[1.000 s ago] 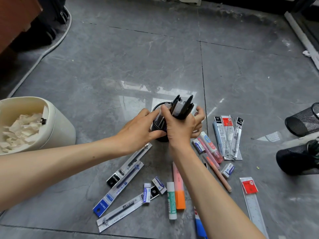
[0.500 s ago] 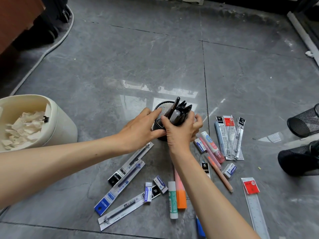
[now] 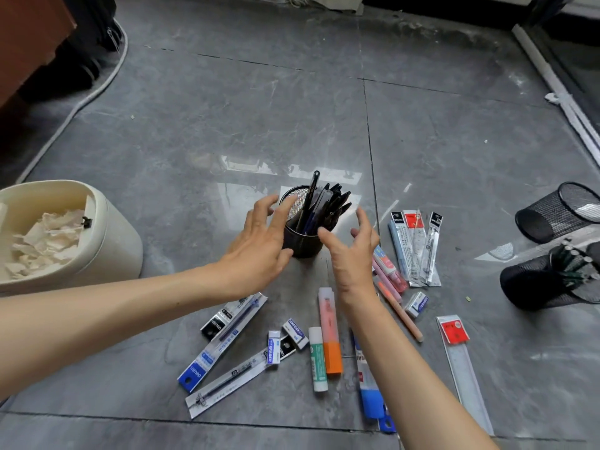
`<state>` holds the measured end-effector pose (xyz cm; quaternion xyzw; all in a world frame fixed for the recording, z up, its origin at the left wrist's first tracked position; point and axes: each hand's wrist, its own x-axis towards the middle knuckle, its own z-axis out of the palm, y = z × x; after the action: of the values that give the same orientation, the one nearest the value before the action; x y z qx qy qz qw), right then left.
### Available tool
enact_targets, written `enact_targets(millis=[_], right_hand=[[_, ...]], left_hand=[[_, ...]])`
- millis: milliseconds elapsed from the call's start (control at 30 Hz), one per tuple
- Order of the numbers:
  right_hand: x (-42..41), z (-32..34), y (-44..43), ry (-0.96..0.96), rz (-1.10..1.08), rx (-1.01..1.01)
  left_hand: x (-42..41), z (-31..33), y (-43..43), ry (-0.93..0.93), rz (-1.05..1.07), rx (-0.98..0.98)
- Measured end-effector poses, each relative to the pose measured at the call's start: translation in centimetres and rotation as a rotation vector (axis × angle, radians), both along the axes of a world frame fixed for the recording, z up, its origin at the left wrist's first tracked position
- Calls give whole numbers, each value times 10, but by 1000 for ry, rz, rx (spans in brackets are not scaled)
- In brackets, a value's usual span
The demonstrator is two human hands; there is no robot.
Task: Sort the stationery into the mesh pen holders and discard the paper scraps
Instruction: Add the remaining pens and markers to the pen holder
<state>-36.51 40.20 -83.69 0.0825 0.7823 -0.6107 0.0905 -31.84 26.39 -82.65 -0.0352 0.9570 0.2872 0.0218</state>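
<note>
**A:** Where is the black wire-mesh pen holder point(image 3: 302, 247)?

**B:** Upright on the grey tiled floor point(image 3: 227, 125), between the two hands. It is packed with black pens point(image 3: 324, 203) that fan out to the right.

**A:** And each grip?

**B:** The left hand point(image 3: 259, 251) has an open grip, with its fingers spread across the holder's left side. I cannot tell whether the thumb touches the mesh. The right hand point(image 3: 352, 254) is also slack, fingers loosely curved and holding nothing, just beside the holder's right wall.

**A:** What lies loose?

**B:** Near the wrists are an orange-capped pink highlighter point(image 3: 329, 329), a white-and-green glue stick point(image 3: 317, 358), packaged pen refills point(image 3: 227, 339) and small boxed erasers point(image 3: 273, 347). A clear plastic ruler point(image 3: 461, 362) lies further right.

**A:** And the paper?

**B:** Crumpled white paper scraps point(image 3: 45, 241) sit in the cream plastic bin point(image 3: 110, 251) at far left. Two more black mesh holders point(image 3: 552, 212) lie tipped at far right.
</note>
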Motion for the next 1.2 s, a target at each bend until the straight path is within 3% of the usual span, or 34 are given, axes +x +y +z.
enact_targets(millis=[100, 200, 367, 533, 900, 1200], right_hand=[[13, -1, 21, 15, -23, 32], [21, -10, 40, -31, -50, 139], [37, -23, 75, -45, -81, 427], [47, -37, 105, -41, -11, 769], [43, -27, 130, -21, 156, 604], [17, -13, 139, -11, 184, 775]], left_hand=[[23, -1, 2, 51, 55, -36], [48, -9, 2, -83, -14, -63], [76, -20, 10, -266, -146, -129], [72, -18, 32, -283, -245, -176], [45, -25, 82, -242, -366, -205], [-1, -33, 94, -75, -367, -258]])
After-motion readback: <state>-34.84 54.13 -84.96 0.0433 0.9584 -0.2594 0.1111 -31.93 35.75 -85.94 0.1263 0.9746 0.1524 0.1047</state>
